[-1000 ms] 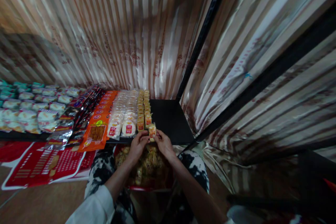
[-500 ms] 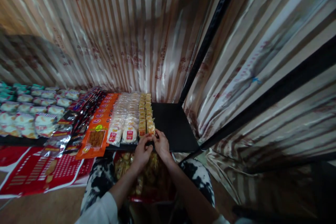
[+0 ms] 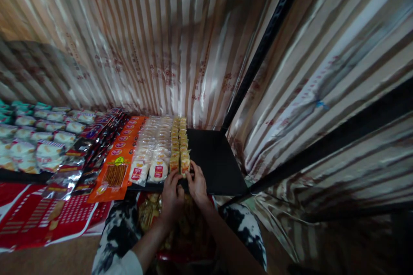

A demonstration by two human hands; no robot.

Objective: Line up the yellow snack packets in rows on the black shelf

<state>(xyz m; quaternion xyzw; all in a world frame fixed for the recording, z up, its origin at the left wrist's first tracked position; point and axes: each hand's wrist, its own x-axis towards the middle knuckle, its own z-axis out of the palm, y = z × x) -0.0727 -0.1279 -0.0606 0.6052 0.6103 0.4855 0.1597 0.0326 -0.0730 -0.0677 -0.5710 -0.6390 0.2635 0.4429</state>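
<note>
Small yellow snack packets (image 3: pixel 183 142) stand in two narrow rows on the black shelf (image 3: pixel 216 159). At the front end of the left row, the fingertips of my left hand (image 3: pixel 172 195) touch a packet, with its thumb held apart. My right hand (image 3: pixel 197 184) grips the front packet (image 3: pixel 185 165) of the right row between thumb and fingers. Below the shelf edge, between my knees, a red container (image 3: pixel 183 258) holds more yellow-wrapped packets (image 3: pixel 150 210), partly hidden by my forearms.
Left of the yellow rows lie round white crackers in clear wrappers (image 3: pixel 158 171), orange stick-snack bags (image 3: pixel 112 172), dark packets (image 3: pixel 97 150) and white packets (image 3: pixel 50 154). Black posts (image 3: pixel 258 51) frame the shelf's right side. Striped sheeting (image 3: pixel 145 43) hangs behind. A red printed sheet (image 3: pixel 51 219) hangs lower left.
The view has shifted slightly, so the shelf appears a little lower. My left hand has moved left, from the right row's front packet to the left row's front. My right hand stays at the right row.
</note>
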